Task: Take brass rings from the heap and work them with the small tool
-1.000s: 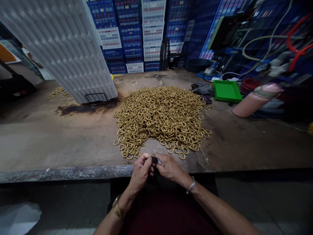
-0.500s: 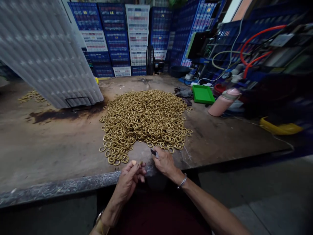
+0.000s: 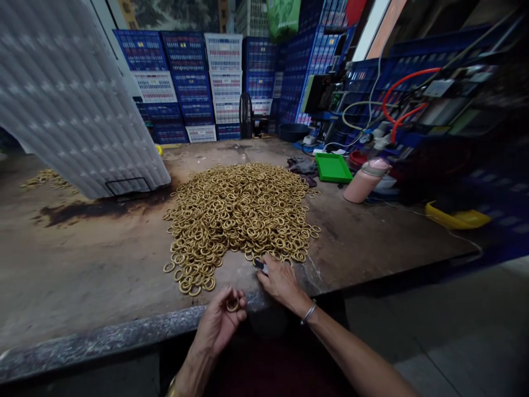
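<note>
A big heap of brass rings (image 3: 239, 212) lies on the worn worktable (image 3: 82, 264). My left hand (image 3: 219, 322) is closed at the table's near edge, pinching one brass ring (image 3: 232, 304) between thumb and fingers. My right hand (image 3: 281, 281) rests on the table at the near rim of the heap, fingers closed on a small dark tool (image 3: 260, 266) whose tip points at the rings. A bracelet sits on my right wrist.
A ribbed white panel (image 3: 74, 110) leans on the table at the left. A green tray (image 3: 332, 167), a dark rag (image 3: 301, 165) and a pink bottle (image 3: 363, 181) lie at the right, with hoses and machinery behind. Stacked blue and white crates (image 3: 198, 82) line the back.
My hands have parted: the left drew back to the table edge with a ring, the right reached forward with the tool to the heap. The view swung right and up.
</note>
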